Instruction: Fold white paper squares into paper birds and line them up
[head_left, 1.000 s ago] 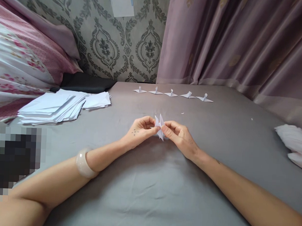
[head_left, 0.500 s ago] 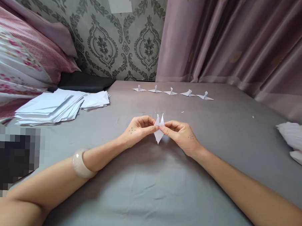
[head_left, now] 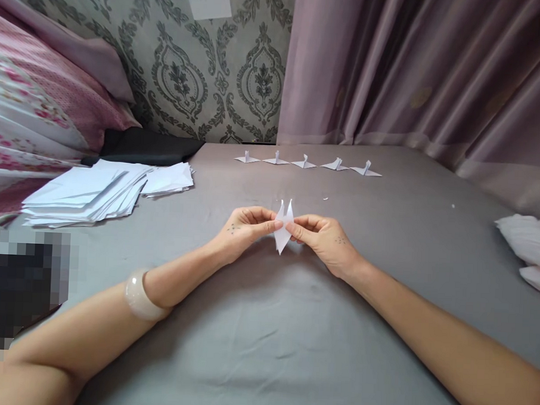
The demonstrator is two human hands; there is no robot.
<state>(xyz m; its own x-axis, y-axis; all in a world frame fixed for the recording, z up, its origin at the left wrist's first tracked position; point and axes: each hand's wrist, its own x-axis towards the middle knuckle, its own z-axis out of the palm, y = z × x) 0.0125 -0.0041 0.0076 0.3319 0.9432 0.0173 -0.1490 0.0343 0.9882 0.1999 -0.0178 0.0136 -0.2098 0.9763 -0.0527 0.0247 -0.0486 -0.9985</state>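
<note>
A small folded white paper figure is held up between my hands over the grey cloth. Two narrow points rise from its top and a broader point hangs down, like an origami crane in part-folded form. My left hand pinches its left side between thumb and fingers. On the other side, my right hand pinches the right edge, thumb in front. Both sets of fingertips are partly hidden behind the paper. A pale bangle circles my left forearm.
Several folded paper cranes stand in a row at the back of the grey cloth. Stacks of white paper sheets lie at left, before a black item. A white bundle sits at far right; curtains hang behind.
Both hands keep their pinch on the folded paper. The thumbs have drawn slightly apart across it, and the view has shifted a little.
</note>
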